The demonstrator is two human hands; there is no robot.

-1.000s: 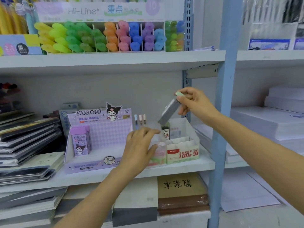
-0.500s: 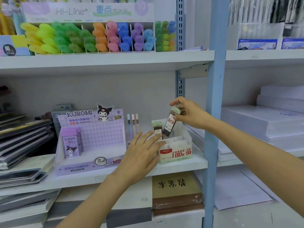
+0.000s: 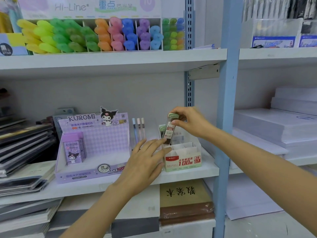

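Since a second ago the lead case (image 3: 169, 131) has come down from a high, slanted hold to stand nearly upright, its lower end at the rear compartments of the small display box (image 3: 186, 161). The left hand (image 3: 145, 163) has slid from in front of the box to its left corner.

At far left a stack of dark notebooks (image 3: 25, 143) lies on the middle shelf (image 3: 208, 167). Beside it stands the purple Kuromi display (image 3: 103, 134) with one purple case (image 3: 74, 148) upright inside. Three slim pens (image 3: 138, 128) stand just right of it.

The left hand comes next, its fingers straight and slightly spread, holding nothing; the fingertips touch the box's left edge, just below the lead case. The case is clear with a pale green cap and a red-and-white label. A second green-capped case (image 3: 161, 130) stands just behind it in the box.

The right hand (image 3: 191, 124) pinches the lead case at its cap between thumb and curled fingers. Right of it runs the blue upright (image 3: 226, 117), and beyond that lie white paper stacks (image 3: 277, 124).
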